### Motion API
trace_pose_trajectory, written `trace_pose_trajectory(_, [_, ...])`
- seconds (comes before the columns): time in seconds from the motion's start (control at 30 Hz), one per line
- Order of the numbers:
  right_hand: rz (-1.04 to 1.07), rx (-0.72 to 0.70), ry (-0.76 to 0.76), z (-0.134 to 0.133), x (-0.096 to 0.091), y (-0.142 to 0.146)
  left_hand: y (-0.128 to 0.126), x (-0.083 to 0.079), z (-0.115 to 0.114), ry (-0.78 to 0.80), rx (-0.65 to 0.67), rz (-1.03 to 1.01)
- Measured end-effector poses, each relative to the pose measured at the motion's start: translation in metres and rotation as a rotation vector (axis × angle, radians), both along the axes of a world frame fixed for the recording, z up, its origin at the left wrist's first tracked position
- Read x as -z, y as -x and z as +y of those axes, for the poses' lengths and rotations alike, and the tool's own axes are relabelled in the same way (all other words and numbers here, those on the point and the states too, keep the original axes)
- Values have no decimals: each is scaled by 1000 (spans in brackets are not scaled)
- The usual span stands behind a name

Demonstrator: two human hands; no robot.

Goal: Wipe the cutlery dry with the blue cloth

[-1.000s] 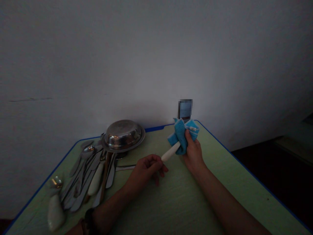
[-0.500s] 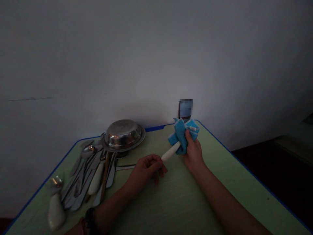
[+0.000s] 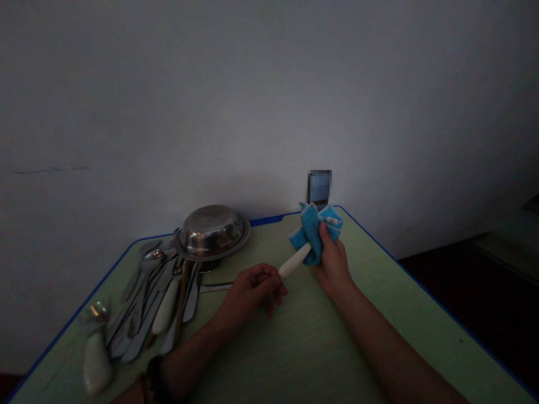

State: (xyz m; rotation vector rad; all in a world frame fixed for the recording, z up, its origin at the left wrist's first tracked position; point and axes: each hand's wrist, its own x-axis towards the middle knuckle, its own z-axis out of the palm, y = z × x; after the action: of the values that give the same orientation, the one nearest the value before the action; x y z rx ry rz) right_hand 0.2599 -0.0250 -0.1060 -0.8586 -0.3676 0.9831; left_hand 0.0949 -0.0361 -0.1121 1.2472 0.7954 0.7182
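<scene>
My left hand [image 3: 256,289] pinches the end of a white-handled utensil [image 3: 293,262] between thumb and fingers. The utensil slants up to the right, and its far end is hidden inside a blue cloth [image 3: 311,227]. Closed around that cloth is my right hand [image 3: 332,261], its thumb pressed on top. What kind of utensil it is cannot be made out, as only the pale handle shows. Left of my left hand, a thin metal handle [image 3: 215,287] lies on the green table [image 3: 303,348].
An upturned steel bowl [image 3: 214,227] rests at the back left by the wall. Several metal utensils [image 3: 145,306] are heaped in front of it. A white-handled piece [image 3: 96,359] stands apart near the left edge. A phone-like screen [image 3: 320,188] leans on the wall.
Almost nothing differs. Both hands keep their hold on the utensil and the cloth, with only a very slight shift of the left hand.
</scene>
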Motion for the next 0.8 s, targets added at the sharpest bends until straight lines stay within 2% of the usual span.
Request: trace_pose_trajectory(0.8, [43, -16, 20, -1, 0, 1, 0, -1, -1, -15, 1, 26])
